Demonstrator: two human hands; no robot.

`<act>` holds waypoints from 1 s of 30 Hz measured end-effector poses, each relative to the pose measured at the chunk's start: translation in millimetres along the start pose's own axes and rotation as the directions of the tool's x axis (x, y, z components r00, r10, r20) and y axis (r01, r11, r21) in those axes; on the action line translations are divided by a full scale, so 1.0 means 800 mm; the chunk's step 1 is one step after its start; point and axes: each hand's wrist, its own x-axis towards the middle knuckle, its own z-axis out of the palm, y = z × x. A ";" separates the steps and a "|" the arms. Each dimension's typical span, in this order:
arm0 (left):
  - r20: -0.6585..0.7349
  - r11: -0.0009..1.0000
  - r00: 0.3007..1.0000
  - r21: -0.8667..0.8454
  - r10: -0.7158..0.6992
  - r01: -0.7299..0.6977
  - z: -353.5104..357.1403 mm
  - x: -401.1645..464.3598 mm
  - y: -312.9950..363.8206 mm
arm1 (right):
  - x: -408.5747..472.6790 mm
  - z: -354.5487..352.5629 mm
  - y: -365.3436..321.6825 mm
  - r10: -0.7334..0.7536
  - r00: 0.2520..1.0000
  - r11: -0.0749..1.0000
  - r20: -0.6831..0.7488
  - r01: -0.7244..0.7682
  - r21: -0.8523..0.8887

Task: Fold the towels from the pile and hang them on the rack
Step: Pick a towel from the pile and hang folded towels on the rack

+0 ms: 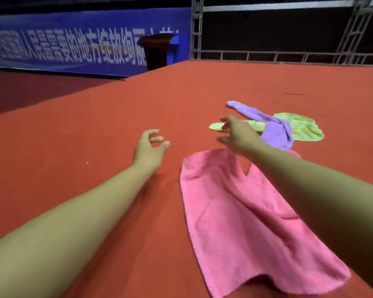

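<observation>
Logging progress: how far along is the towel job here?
Done: nothing visibly, no rack in view. In hand: nothing; left hand and right hand hover empty. Left: pink towel lies unfolded; purple towel and green towel lie crumpled.

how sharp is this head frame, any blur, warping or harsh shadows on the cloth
Head view: the banner lettering is smeared and the right hand soft-edged, likely motion blur; wide-angle warping stretches both forearms; lighting is even, with a soft shadow by the left hand on the red cloth; the pink towel shows no glare.
</observation>
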 end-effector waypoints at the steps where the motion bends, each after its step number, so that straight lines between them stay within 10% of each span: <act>1: -0.008 0.997 1.000 0.075 0.025 -0.024 0.001 -0.012 -0.014 | -0.009 0.008 0.006 -0.004 1.000 1.000 -0.031 0.004 0.006; 12: 0.669 0.951 0.741 0.183 0.065 -0.248 -0.039 -0.263 0.000 | -0.298 -0.016 -0.003 -0.323 0.925 0.940 0.197 0.290 0.182; 17: 0.667 0.840 0.735 0.327 0.120 -0.433 -0.037 -0.275 -0.003 | -0.345 0.003 -0.002 -0.286 0.925 0.958 0.251 0.285 0.043; 23: 0.743 0.833 0.666 0.329 0.063 -0.445 -0.109 -0.249 0.028 | -0.354 0.028 -0.085 -0.354 0.910 0.901 0.217 0.269 0.341; 26: 0.761 0.660 0.647 0.511 -0.048 -0.551 -0.163 -0.228 0.031 | -0.367 0.042 -0.135 -0.435 0.858 0.864 0.273 0.312 0.395; 30: 0.672 0.588 0.737 0.568 0.072 -0.576 -0.174 -0.222 0.022 | -0.358 0.040 -0.130 -0.353 0.933 0.877 0.076 0.301 0.375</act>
